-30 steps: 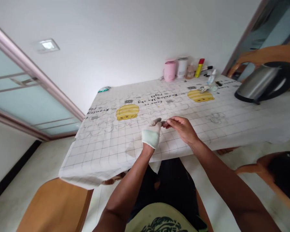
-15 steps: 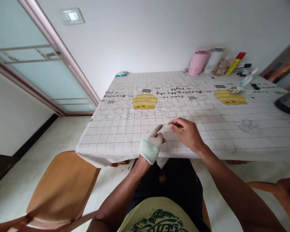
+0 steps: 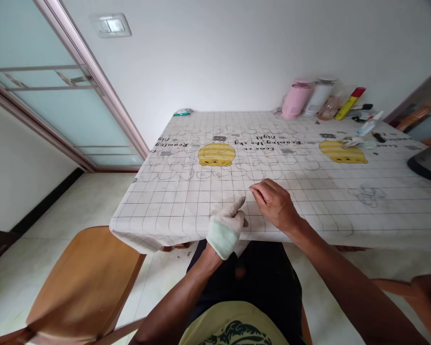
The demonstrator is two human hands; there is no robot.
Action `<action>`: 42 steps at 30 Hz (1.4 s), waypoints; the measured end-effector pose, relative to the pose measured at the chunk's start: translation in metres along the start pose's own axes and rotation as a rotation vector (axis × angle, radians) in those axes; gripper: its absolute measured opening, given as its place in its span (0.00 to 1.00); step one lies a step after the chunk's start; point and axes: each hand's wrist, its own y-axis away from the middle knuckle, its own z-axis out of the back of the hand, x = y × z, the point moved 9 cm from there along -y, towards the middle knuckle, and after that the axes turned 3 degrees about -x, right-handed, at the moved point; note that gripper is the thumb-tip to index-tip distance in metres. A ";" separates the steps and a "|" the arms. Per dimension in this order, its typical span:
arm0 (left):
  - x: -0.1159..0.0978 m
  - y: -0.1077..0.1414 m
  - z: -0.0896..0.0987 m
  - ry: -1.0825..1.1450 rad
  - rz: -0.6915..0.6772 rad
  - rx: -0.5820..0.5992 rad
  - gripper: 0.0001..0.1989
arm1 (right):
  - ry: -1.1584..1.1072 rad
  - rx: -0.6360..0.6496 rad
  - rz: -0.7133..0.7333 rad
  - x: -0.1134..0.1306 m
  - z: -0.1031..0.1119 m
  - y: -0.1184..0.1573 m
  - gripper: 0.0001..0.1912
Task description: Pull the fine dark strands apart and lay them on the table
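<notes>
My left hand (image 3: 228,218) wears a white work glove with a pale green cuff and dark fingertips. One gloved finger stretches forward, apart from the darker fingertip below it, and I see nothing held there. Just to its right, my bare right hand (image 3: 275,203) is closed, thumb and forefinger pinched together. Whatever may sit in that pinch is too small to make out. Both hands are low over the near part of the checked tablecloth (image 3: 187,201), with a small gap between them.
Along the wall stand a pink cylinder (image 3: 296,99), a white cylinder (image 3: 316,99), a clear bottle (image 3: 328,108) and a yellow-and-red can (image 3: 350,103). A crumpled light glove or cloth (image 3: 361,142) lies at right, near a dark-based metal vessel (image 3: 429,165). A wooden chair (image 3: 88,278) stands left.
My right hand has turned, its knuckles now more upward and its pinched fingertips slightly higher. The gloved left hand sits slightly lower, and the gap between the hands is small. The view has shifted a little.
</notes>
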 end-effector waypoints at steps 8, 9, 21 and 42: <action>0.005 -0.013 0.000 0.017 0.010 -0.031 0.25 | -0.056 0.071 -0.013 0.006 -0.011 -0.004 0.08; 0.008 -0.015 0.000 0.043 0.029 -0.038 0.24 | -0.065 0.079 -0.013 0.008 -0.012 -0.004 0.08; 0.020 -0.011 0.016 0.194 0.123 -0.176 0.20 | -0.153 0.131 -0.094 0.004 -0.006 0.008 0.22; 0.013 -0.013 0.015 0.362 0.104 -0.155 0.15 | -0.836 0.100 -0.742 -0.035 -0.032 0.030 0.16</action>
